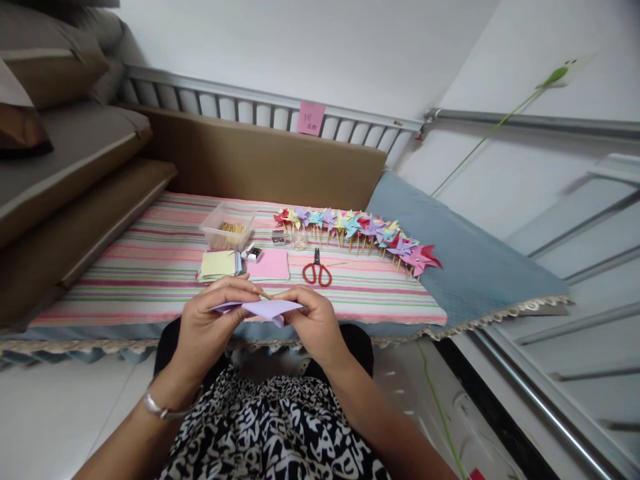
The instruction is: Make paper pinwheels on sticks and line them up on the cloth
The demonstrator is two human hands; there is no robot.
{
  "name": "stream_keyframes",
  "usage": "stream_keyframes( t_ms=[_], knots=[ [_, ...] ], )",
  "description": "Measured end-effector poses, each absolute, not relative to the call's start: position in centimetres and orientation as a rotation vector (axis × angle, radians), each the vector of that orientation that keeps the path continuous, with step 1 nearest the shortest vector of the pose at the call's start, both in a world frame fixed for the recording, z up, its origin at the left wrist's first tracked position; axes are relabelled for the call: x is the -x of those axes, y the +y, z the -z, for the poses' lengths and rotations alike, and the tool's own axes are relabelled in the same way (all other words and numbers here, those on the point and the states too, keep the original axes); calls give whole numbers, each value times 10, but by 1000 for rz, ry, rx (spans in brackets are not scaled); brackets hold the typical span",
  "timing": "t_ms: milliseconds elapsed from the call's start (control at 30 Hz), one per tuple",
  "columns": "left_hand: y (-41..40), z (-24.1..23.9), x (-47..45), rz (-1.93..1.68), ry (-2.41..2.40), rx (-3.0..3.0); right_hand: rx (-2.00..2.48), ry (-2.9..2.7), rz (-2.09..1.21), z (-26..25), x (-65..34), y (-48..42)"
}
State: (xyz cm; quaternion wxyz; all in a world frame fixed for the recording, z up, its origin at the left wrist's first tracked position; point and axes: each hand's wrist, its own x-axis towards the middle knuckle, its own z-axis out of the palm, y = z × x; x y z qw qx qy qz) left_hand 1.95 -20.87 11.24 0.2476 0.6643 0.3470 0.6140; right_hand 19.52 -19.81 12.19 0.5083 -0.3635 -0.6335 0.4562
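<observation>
A purple paper pinwheel (pixel 271 310) with folded blades is held between both hands, above the front edge of the striped cloth. My left hand (pixel 217 317) pinches its left side, with the fingers closed on the paper. My right hand (pixel 315 320) grips the other side. A thin wooden stick (pixel 264 294) shows behind the paper, between the fingertips; how it joins the paper is hidden. Just beyond my hands lie red-handled scissors (pixel 317 270), a stack of pale yellow paper squares (pixel 219 265) and pink paper squares (pixel 269 264).
A clear plastic box (pixel 227 227) holds wooden sticks. Several finished pinwheels (pixel 370 230) lie in a curved row at the right. A small clear container (pixel 299 240) stands near them. Large cushions (pixel 75 147) are piled at the left, and a brown board (pixel 260 157) leans at the back.
</observation>
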Motion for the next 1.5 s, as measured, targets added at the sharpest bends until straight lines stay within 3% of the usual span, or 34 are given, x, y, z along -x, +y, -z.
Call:
stream_keyframes(
  t_ms=[1500],
  knots=[
    [-212,-115,-29,-1747,991,-1752,880,-1659,-743,-122,-197,-205]
  ],
)
